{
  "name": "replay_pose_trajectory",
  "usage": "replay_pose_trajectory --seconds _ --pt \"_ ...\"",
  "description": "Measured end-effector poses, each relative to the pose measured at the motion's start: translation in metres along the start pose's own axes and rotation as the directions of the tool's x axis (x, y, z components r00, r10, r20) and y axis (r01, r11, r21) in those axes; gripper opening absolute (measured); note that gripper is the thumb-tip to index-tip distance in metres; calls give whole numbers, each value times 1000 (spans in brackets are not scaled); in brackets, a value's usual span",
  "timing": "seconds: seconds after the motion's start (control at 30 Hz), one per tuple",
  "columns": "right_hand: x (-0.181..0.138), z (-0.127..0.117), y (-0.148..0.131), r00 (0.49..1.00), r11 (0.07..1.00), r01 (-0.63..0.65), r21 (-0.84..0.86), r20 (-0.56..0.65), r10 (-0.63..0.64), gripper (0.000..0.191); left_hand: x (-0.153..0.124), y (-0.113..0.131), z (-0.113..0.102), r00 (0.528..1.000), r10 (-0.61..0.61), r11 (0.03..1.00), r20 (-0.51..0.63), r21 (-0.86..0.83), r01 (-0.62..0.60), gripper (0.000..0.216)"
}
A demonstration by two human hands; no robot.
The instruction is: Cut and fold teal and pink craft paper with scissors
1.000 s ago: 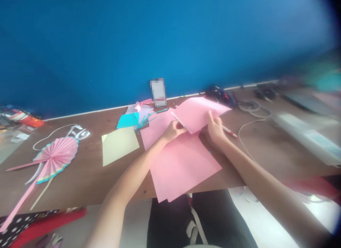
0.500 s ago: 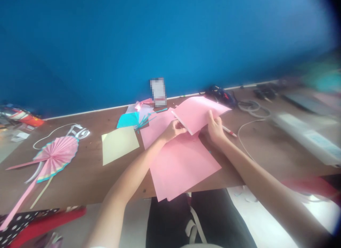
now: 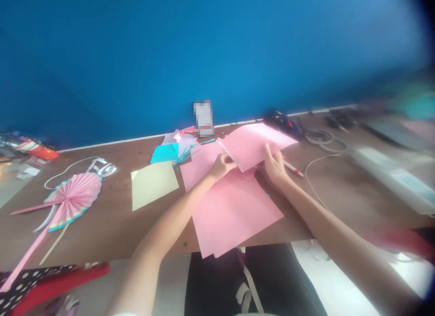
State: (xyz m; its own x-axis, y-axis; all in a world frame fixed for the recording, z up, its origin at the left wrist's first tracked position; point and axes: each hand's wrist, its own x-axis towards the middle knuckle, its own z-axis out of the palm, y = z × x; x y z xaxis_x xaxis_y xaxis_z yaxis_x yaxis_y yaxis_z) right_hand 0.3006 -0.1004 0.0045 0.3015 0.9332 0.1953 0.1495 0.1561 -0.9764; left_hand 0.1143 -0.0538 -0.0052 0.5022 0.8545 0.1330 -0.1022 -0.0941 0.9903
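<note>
A sheet of pink paper [image 3: 253, 144] is raised and tilted above the table, with a narrow pale strip along its near-left edge. My left hand [image 3: 222, 166] is closed on that edge, fingers curled at the strip. On the sheet's right part, my right hand [image 3: 275, 164] grips with the thumb on top; its other fingers are partly hidden beneath. Below lie more pink sheets [image 3: 238, 212], overlapping and reaching past the table's front edge. A red and white pencil-like stick [image 3: 292, 166] rests just right of my right hand.
Left of the sheets are a cream paper [image 3: 154, 185] and a cut blue paper [image 3: 165, 153]. A pleated pink paper fan [image 3: 76, 196] lies at the far left. A white power strip [image 3: 390, 178] and a cable [image 3: 314, 189] occupy the right. A blue wall [image 3: 217, 53] stands behind.
The view has shifted slightly. Both hands keep their hold on the pink sheet, and its position between them looks nearly the same.
</note>
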Motion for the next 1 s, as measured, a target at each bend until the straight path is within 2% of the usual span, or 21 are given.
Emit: replay_pose_trajectory --seconds 0.13,0.27,0.37,0.47,0.53,0.57,0.63,0.7,0.73,0.77,0.83,0.87,0.93,1.0 --pt "1 0 -1 998 998 55 -13 -33 -56 51 0 2 -4 999 -8 998 -37 -55 6 24" --pt "-1 1 -5 999 998 47 -35 22 -46 50 2 -2 -7 987 12 986 -161 -161 -38 27" --pt "-6 0 -7 981 989 -18 -146 187 45 52 6 -7 -8 952 17 994 -304 -96 -49 26" --pt "-13 -2 -13 907 932 10 -362 396 144 52 9 -13 -9 920 2 997 -392 -68 -31 21" --pt "-18 -3 -21 843 883 53 -466 495 210 48 10 -14 -10 907 -11 996 -421 -80 -25 18" --pt "-21 -2 -26 783 880 88 -467 579 229 45 10 -13 -10 904 -14 997 -428 -80 -23 16" --pt "-29 2 -37 633 897 215 -387 755 174 43 9 -10 -11 905 -6 998 -425 -56 -19 13" --pt "-37 9 -51 431 931 292 -222 899 79 39 7 -5 -13 911 23 1000 -411 7 -22 9" --pt "-41 12 -58 359 945 292 -150 933 37 34 6 -3 -14 912 40 999 -407 45 -23 8" --pt "-43 17 -66 324 956 280 -90 946 -5 30 4 0 -15 912 50 997 -407 77 -20 9" --pt "-42 27 -78 358 973 229 -18 931 -66 27 3 4 -16 914 49 995 -402 100 -9 16" --pt "-38 33 -81 419 979 206 -10 905 -79 27 2 5 -16 919 44 996 -391 86 -11 21" --pt "-25 48 -81 625 973 229 -28 771 -125 25 3 6 -15 934 36 999 -355 41 -23 27" --pt "-8 66 -69 835 962 267 -50 510 -205 22 5 5 -15 940 32 999 -341 18 -28 28"
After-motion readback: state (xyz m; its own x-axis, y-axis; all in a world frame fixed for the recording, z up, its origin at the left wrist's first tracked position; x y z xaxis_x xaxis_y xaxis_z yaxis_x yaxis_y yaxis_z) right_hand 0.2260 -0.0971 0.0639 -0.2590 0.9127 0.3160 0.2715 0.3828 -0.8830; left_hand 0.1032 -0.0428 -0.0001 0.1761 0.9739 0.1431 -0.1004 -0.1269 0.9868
